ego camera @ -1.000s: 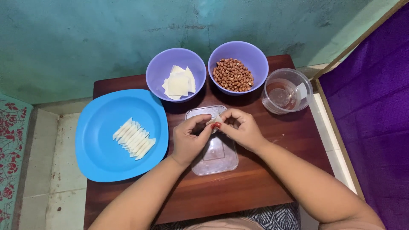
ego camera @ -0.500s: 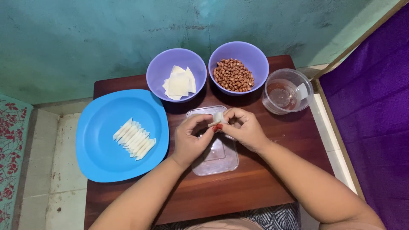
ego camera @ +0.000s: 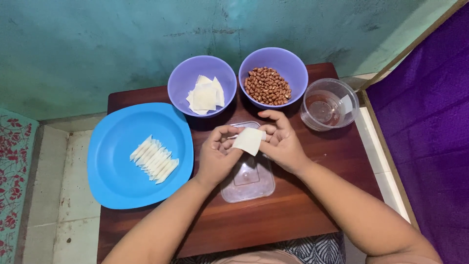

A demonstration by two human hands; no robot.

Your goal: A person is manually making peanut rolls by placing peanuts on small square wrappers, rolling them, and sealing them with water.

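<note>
Over clear lid [ego camera: 246, 177] on counter [ego camera: 293, 215] | left hand [ego camera: 217, 156], right hand [ego camera: 281, 142]: fingers pinching flat wrapper square [ego camera: 249, 141] | done: rolled pieces [ego camera: 154, 159] on blue plate [ego camera: 122, 190] | left: wrapper stack [ego camera: 205, 95], peanuts [ego camera: 267, 86]

On the worktop [ego camera: 293, 220] we see a plate [ego camera: 117, 181] at the left with a row of folded wrappers [ego camera: 154, 159] lying on it, and behind it to the right two bowls side by side, the left bowl [ego camera: 181, 80] holding flat wrappers [ego camera: 205, 95], the right bowl [ego camera: 293, 61] holding peanuts [ego camera: 267, 86]. Right of those stands a clear cup [ego camera: 332, 103], and in front of the bowls a clear lid [ego camera: 249, 178] lies flat, with our left hand [ego camera: 217, 156] and right hand [ego camera: 283, 142] above it holding a wrapper [ego camera: 248, 141] between them
</note>
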